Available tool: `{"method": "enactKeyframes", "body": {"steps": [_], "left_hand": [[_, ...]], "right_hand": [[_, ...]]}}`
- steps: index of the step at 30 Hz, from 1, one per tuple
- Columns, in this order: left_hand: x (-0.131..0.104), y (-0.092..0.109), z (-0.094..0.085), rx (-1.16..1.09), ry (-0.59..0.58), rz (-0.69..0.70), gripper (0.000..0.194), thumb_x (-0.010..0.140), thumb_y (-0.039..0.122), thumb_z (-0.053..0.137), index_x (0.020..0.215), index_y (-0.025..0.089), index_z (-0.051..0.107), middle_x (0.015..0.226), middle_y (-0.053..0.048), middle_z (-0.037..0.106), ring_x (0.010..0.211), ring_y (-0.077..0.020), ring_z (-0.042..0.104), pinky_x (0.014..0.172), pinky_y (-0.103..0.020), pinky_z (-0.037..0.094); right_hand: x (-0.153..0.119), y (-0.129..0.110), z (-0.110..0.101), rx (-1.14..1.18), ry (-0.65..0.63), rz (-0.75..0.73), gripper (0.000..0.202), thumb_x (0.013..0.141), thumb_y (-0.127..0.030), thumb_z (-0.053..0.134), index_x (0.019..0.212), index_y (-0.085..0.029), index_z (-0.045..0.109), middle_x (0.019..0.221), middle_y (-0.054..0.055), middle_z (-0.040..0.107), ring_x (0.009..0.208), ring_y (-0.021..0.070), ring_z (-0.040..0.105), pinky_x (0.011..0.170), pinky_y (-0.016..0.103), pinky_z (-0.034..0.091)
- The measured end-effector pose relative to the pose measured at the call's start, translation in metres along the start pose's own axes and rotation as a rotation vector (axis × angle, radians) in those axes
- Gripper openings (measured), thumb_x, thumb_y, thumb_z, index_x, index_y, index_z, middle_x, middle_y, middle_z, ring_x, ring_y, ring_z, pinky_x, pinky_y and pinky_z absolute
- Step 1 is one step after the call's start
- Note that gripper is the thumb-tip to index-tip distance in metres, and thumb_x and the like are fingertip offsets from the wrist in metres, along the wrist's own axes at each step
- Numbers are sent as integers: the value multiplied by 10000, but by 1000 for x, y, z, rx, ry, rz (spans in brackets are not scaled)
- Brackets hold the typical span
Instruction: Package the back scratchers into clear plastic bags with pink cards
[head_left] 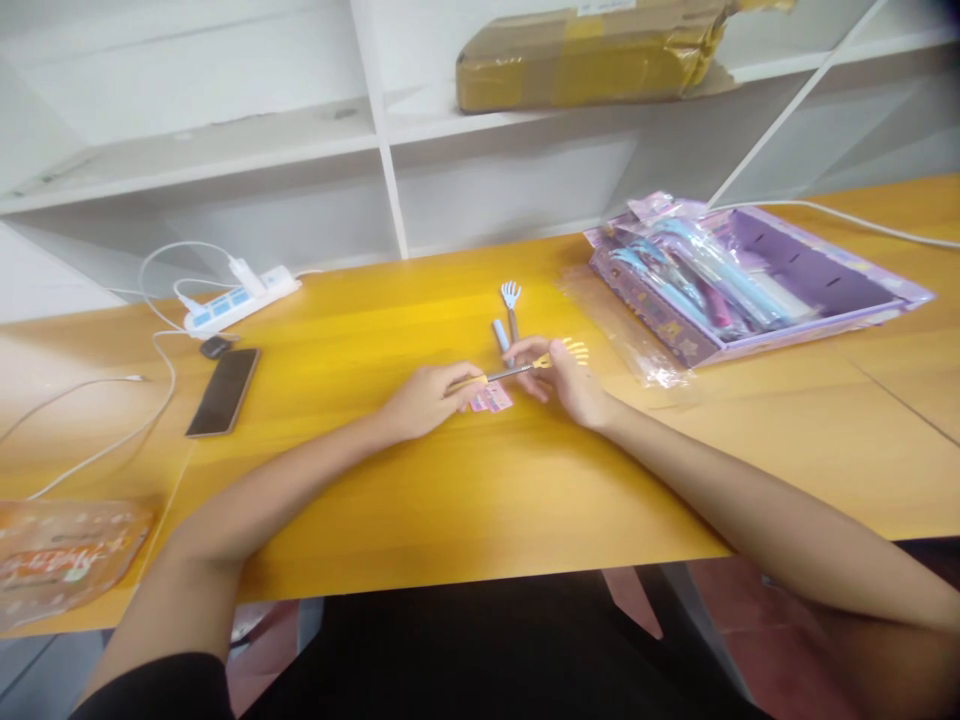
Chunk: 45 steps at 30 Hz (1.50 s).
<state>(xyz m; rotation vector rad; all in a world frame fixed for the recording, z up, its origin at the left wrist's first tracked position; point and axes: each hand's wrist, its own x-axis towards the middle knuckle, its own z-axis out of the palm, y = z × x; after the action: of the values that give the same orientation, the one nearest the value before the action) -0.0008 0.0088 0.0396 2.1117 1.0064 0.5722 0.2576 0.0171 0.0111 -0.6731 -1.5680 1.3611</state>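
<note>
A yellow back scratcher (514,371) with a metal shaft is held level between my two hands. My left hand (433,400) is closed around its handle end. At the other end, my right hand (574,385) grips it near the yellow claw-shaped head, which sticks out past the fingers. A small pink printed card (493,398) shows just below the shaft, partly covered by my left fingers; I cannot tell whether it is attached. Just beyond my hands, a blue back scratcher (511,300) lies on the table with its claw pointing away, its lower part hidden behind my right hand.
At the right stands a purple box (825,340) with several wrapped items, clear plastic wrapping (660,370) beside it. On the left are a phone (223,392), a white power strip (244,303) with cables, and a transparent orange-printed bag (67,560). A taped carton (585,62) sits on the shelf.
</note>
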Motion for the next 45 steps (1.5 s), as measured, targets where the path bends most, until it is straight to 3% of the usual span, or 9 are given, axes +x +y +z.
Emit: {"method": "enactKeyframes", "body": {"steps": [5,12,18,23,27,34,38,42,45], "left_hand": [[-12,30,-5,488,-8,119,284,1086,285,440,1241,179,653,1120,-117,760,916,-230,710,797,-343,513],[-8,24,-37,532,-62,-30,372,1115,500,438,998,214,645,796,-41,670,632,-198,572,669,-321,414],[-5,9,-45,552,-136,-18,373,1108,483,441,899,229,616,769,-32,637,597,-192,514,643,-319,362],[-5,10,-54,677,-114,24,321,1098,442,503,898,224,628,708,-17,626,535,-175,501,593,-310,361],[-2,11,-86,937,-56,1,304,1114,405,489,954,210,659,775,-47,689,624,-195,601,614,-301,389],[-10,-10,-178,1201,162,-227,328,1134,347,408,1045,210,692,1043,-110,740,1022,-283,661,873,-379,462],[-35,-36,-225,1266,247,-338,386,1159,354,305,1134,188,653,1095,-85,716,1043,-241,572,945,-364,435],[-47,-62,-244,1210,210,-340,425,1168,392,246,1155,207,629,1105,-66,687,1051,-224,512,963,-336,406],[-43,-71,-240,1111,172,-281,451,1170,432,232,1184,212,625,1107,-60,665,1027,-211,493,964,-312,396]], "right_hand": [[-3,1,13,28,-59,12,665,1059,-803,385,1195,-215,665,697,-26,567,549,146,452,553,301,435],[3,4,-2,-39,9,12,554,977,-550,774,1406,-231,626,668,-80,550,516,113,425,550,272,381],[3,4,-13,-588,-87,-317,276,1096,-432,603,1190,-253,791,1101,101,780,996,243,722,920,380,554],[6,-2,-8,-695,-44,-380,342,1134,-440,513,1187,-242,787,1010,101,767,907,242,712,856,378,552],[12,-13,-13,-746,73,-396,397,1143,-481,483,1123,-236,794,891,77,737,787,221,672,792,369,527],[29,-39,-88,-738,479,-365,442,1053,-630,617,828,-265,727,677,-6,646,556,156,550,600,328,458],[29,-54,-144,-673,726,-363,310,1041,-453,676,831,-230,725,574,-42,560,490,120,484,519,283,388],[23,-58,-175,-640,861,-319,281,1060,-258,620,790,-209,682,495,-74,472,415,105,399,482,279,322],[23,-48,-183,-527,921,-302,375,1118,-296,520,749,-243,558,483,-92,410,376,103,355,444,275,300]]}}
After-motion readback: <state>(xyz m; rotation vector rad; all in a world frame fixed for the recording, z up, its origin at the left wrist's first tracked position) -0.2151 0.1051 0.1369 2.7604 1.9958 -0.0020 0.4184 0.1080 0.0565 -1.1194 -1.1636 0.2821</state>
